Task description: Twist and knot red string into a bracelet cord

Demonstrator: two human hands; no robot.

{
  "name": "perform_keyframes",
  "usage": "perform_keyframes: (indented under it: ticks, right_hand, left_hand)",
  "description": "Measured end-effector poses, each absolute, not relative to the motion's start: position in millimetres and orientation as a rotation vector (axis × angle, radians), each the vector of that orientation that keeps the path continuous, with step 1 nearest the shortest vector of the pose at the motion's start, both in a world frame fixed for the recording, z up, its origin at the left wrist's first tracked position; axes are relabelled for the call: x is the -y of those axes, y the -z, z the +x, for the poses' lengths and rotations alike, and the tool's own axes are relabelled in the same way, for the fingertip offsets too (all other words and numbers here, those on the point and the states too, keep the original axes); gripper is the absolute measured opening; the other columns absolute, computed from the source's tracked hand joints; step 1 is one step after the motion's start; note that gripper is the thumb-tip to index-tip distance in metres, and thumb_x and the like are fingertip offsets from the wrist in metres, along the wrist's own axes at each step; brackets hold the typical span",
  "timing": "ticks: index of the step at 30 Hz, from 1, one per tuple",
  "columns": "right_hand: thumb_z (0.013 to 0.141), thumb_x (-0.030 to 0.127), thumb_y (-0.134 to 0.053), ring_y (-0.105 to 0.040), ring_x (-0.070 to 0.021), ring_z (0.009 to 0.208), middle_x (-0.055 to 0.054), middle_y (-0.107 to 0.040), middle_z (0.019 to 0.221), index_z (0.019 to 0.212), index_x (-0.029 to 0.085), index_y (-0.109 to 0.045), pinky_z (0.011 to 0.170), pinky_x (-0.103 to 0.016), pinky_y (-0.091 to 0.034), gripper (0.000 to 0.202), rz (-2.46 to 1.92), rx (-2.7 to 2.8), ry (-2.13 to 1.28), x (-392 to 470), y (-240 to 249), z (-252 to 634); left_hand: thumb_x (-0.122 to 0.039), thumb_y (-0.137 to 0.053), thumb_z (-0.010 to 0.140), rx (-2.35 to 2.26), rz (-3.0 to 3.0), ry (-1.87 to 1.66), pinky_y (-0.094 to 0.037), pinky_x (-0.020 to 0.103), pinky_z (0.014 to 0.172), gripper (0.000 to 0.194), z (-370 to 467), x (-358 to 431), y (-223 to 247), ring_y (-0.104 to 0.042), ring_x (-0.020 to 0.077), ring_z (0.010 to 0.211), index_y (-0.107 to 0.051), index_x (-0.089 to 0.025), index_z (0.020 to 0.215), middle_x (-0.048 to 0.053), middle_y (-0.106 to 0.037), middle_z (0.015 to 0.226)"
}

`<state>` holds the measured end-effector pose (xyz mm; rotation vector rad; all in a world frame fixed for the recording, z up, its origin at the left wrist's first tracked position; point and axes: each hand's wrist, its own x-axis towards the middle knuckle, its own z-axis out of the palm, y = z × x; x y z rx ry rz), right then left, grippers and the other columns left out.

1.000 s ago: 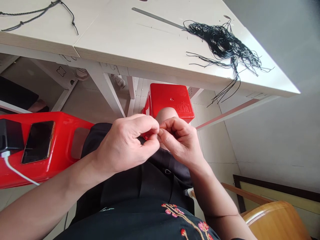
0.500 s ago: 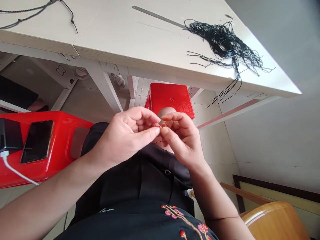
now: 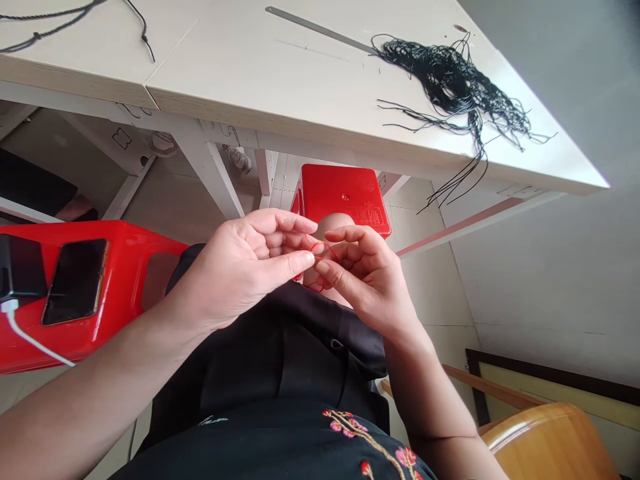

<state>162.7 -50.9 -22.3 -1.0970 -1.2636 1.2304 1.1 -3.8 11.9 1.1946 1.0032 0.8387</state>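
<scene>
L hand (image 3: 250, 270) and R hand (image 3: 373, 280) are pinching thin red cord (image 3: 331, 251) above your lap, both grips narrow on it. Blk cord bundle (image 3: 450, 80) is lying on bench (image 3: 240, 80), overlapping metal strip (image 3: 320, 30).

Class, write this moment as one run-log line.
left hand: holds thin red cord | right hand: holds it | white table: tangled black cords, flat grey strip | red plastic stool: black phone
</scene>
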Motion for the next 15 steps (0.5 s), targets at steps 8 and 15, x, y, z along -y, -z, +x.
perform_keyframes:
  ticks: [8, 15]
  right_hand:
    - [0.09, 0.027, -0.062, -0.055, -0.0097, 0.066, 0.001, -0.062, 0.072, 0.089, 0.019, -0.061, 0.058, -0.023, -0.045, 0.008, -1.202, 1.514, -1.069, 50.2, 16.6, 169.3]
    - [0.087, 0.035, -0.065, -0.04, -0.0059, 0.051, 0.005, -0.05, 0.059, 0.077, 0.017, -0.062, 0.045, -0.02, -0.032, 0.021, -1.105, 1.33, -1.4, 47.9, 11.3, 174.9]
  left_hand:
    - [-0.021, -0.07, 0.074, -1.07, 1.43, -0.832, -0.056, 0.022, 0.069, 0.014, 0.9, 4.8, -8.9, -0.068, 0.013, 0.072, -0.069, -0.024, 0.088, -0.002, -0.07, 0.076]
    - [-0.013, -0.061, 0.07, -1.074, 1.698, -0.805, -0.049, 0.023, 0.058, 0.022, 2.0, 12.6, -11.2, -0.058, 0.0119, 0.061, -0.066, -0.025, 0.087, -0.003, -0.062, 0.07]
